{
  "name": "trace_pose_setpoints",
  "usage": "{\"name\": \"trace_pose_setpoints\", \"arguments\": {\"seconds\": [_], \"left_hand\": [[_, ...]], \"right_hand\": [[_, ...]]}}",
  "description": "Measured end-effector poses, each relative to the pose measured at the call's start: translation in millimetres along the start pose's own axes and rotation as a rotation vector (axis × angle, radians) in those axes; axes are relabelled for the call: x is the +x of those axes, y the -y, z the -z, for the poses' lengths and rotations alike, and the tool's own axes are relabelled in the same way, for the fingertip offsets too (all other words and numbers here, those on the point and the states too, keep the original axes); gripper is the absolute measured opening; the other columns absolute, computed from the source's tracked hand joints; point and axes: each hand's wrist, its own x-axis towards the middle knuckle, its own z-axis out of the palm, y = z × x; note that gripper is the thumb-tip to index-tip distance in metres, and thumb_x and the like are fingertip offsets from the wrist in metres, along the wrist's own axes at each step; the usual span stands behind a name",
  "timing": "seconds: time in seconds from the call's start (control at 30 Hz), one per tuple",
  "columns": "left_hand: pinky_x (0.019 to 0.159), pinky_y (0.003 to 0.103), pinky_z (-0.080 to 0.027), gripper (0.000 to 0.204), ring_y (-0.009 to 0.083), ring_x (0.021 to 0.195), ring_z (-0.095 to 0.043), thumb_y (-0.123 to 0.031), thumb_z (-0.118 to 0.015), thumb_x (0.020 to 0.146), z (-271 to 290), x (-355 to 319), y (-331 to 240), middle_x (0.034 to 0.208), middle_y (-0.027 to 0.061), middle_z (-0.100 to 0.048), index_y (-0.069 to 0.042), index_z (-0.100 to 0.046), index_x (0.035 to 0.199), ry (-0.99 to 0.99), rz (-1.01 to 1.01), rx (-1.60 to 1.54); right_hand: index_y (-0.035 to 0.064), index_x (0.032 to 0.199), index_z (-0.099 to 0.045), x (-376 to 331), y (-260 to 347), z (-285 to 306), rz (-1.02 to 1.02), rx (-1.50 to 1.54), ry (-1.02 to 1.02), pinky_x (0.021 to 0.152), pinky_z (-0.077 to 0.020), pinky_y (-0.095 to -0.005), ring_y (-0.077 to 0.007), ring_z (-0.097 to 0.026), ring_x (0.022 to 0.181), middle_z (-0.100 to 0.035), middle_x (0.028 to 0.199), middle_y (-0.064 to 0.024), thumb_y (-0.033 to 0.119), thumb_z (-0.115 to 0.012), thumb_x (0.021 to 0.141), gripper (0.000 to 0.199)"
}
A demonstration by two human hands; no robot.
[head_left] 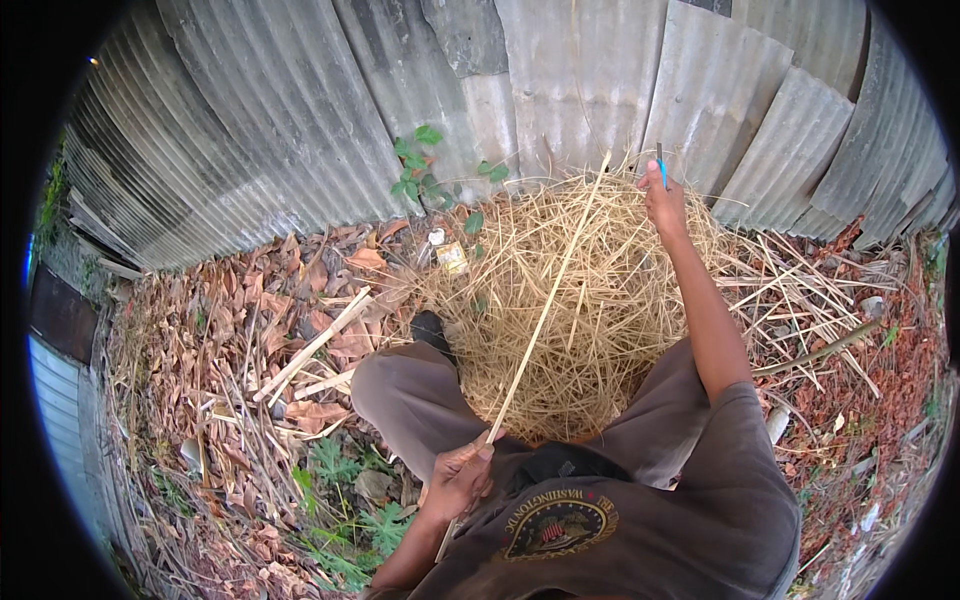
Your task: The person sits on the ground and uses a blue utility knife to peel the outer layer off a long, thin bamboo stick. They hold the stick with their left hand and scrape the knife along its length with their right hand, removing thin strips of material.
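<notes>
My left hand (pixel 462 478), low in front of my body, is closed around a long, pale bamboo strip (pixel 541 330). The strip slants up and away to the right, its far end near the metal wall, and its lower end runs back past my wrist. My right hand (pixel 664 205) is stretched out forward, apart from the strip. Its fingers are closed on a slim tool, apparently a small knife (pixel 661 170), with a blue part and a dark narrow end pointing up. Under and around the strip lies a large heap of thin, curly straw-coloured shavings (pixel 610 290), between my legs.
A corrugated metal wall (pixel 580 90) stands ahead. Dry leaves and split sticks (pixel 318 343) cover the left ground, with green plants (pixel 340 465) nearer. Loose strips (pixel 800 300) and a thicker stick (pixel 820 350) lie at right. A small yellow-white packet (pixel 452 259) sits beside the heap.
</notes>
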Motion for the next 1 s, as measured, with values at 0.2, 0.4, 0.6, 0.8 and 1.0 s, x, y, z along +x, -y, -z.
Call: {"name": "trace_pose_setpoints", "arguments": {"seconds": [0.2,0.4,0.6,0.8,1.0], "left_hand": [[0.047,0.022,-0.031,0.037,0.0035,0.048,-0.033,-0.021,-0.048,0.101,-6.7,-1.3,-2.2,0.057,-0.0060,-0.035,-0.004,-0.052,0.134,-0.005,-0.006,0.254],[0.047,0.021,-0.030,0.036,0.0032,0.049,-0.032,-0.022,-0.050,0.101,-8.4,3.4,9.1,0.057,-0.0066,-0.037,-0.004,-0.054,0.132,-0.005,-0.005,0.093],[0.045,0.021,-0.026,0.035,0.0022,0.046,-0.029,-0.021,-0.050,0.101,-17.2,0.2,16.2,0.054,-0.0076,-0.035,-0.004,-0.055,0.131,-0.062,0.069,0.140],[0.043,0.020,-0.022,0.033,0.0010,0.046,-0.028,-0.019,-0.048,0.101,-32.6,0.4,23.3,0.054,-0.0082,-0.035,-0.005,-0.056,0.131,-0.011,0.066,0.154],[0.044,0.022,-0.023,0.034,0.0017,0.045,-0.027,-0.018,-0.049,0.101,-38.3,4.2,23.2,0.054,-0.0086,-0.034,-0.004,-0.055,0.130,-0.043,0.123,0.079]], "right_hand": [[0.0026,0.103,-0.069,-10.7,25.9,-5.6,0.370,-0.136,-0.150,0.054,-0.0404,-0.0269,-0.0094,-0.048,0.056,-0.055,0.065,-0.0007,0.040,-0.073,0.082,0.043],[0.0021,0.084,-0.067,14.3,14.5,-2.4,-0.009,0.282,-0.128,0.043,-0.0304,-0.0259,-0.0055,-0.036,0.043,-0.042,0.053,0.0044,0.036,-0.062,0.093,0.035],[0.0069,0.076,-0.053,23.1,12.0,16.5,-0.452,0.688,0.042,0.038,-0.0226,-0.0268,-0.0083,-0.024,0.037,-0.028,0.048,0.0058,0.037,-0.053,0.097,0.036],[0.0104,0.073,-0.048,35.0,-8.9,15.5,-0.657,0.857,-0.039,0.039,-0.0200,-0.0283,-0.0098,-0.021,0.038,-0.025,0.047,0.0050,0.029,-0.049,0.097,0.030],[0.0102,0.075,-0.050,41.1,-18.4,14.1,-0.771,0.926,-0.160,0.042,-0.0216,-0.0296,-0.0101,-0.023,0.039,-0.025,0.047,0.0052,0.029,-0.048,0.097,0.028]]}}
